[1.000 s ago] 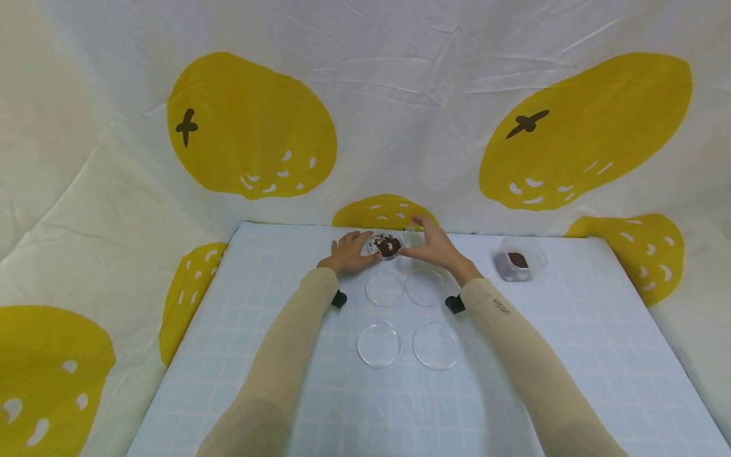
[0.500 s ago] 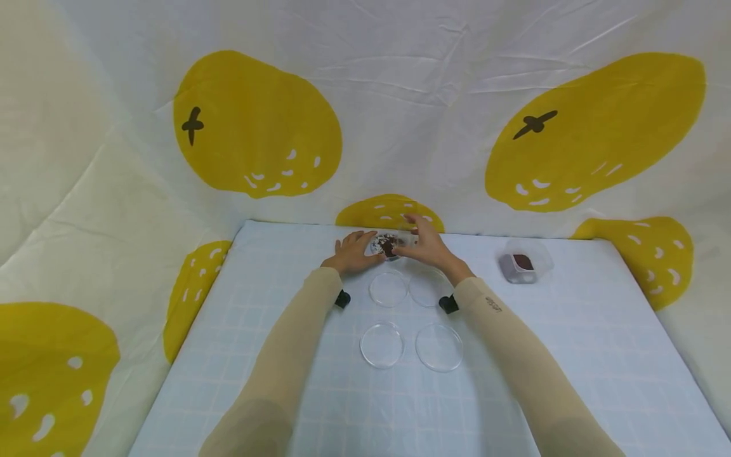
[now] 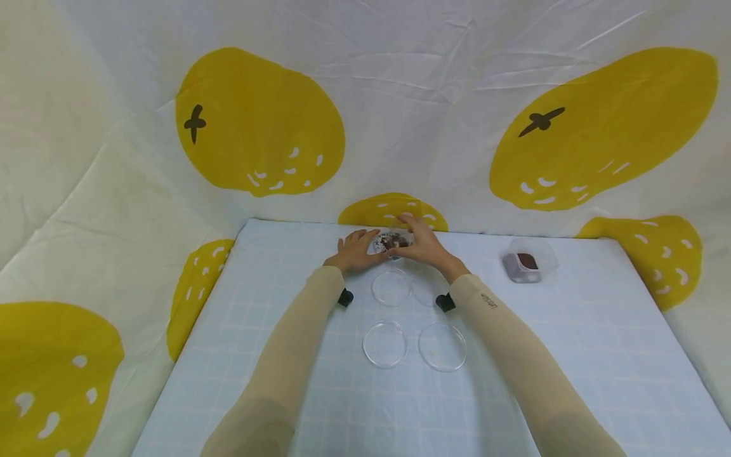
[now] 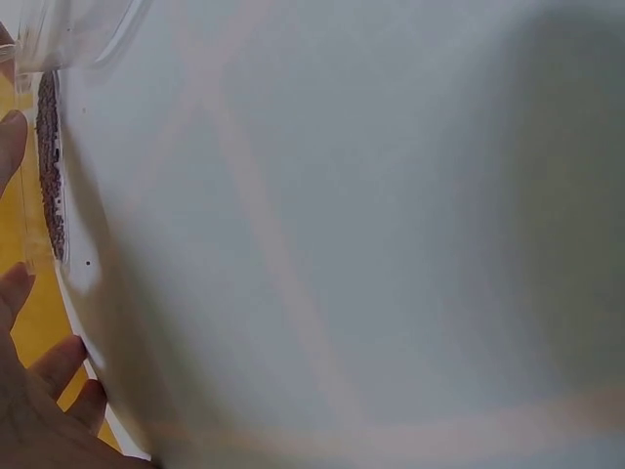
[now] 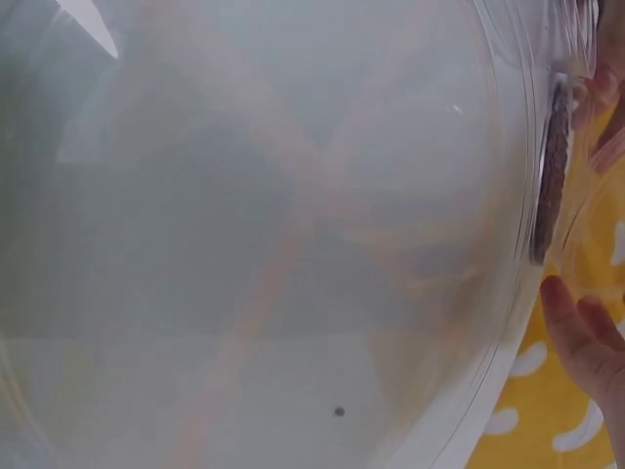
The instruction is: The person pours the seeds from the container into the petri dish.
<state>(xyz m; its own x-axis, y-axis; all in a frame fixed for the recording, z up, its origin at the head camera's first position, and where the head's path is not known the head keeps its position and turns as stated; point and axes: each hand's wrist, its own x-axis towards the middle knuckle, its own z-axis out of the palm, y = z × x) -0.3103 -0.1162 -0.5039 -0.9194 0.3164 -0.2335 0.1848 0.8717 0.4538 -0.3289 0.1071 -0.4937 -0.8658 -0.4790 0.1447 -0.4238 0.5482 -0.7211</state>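
At the far edge of the table is a round clear petri dish with dark brown granules and white bits in it. The left hand holds the dish at its left side, thumb in front and fingers behind. From the right, the right hand holds a clear round lid over the dish, thumb low and fingers raised behind. Seen edge-on in the left wrist view, the granules form a thin dark layer, with left fingertips near the dish's end.
Nearer the body lie clear round dishes, two in a front row and two behind. To the right stands a clear tub of dark brown material, a transparent lid behind it. A white cloth with yellow fruit prints hangs at the far table edge.
The right hand has moved left, bringing the clear lid from beside the dish to over it. The left hand stays at the dish. The head view has shifted slightly.
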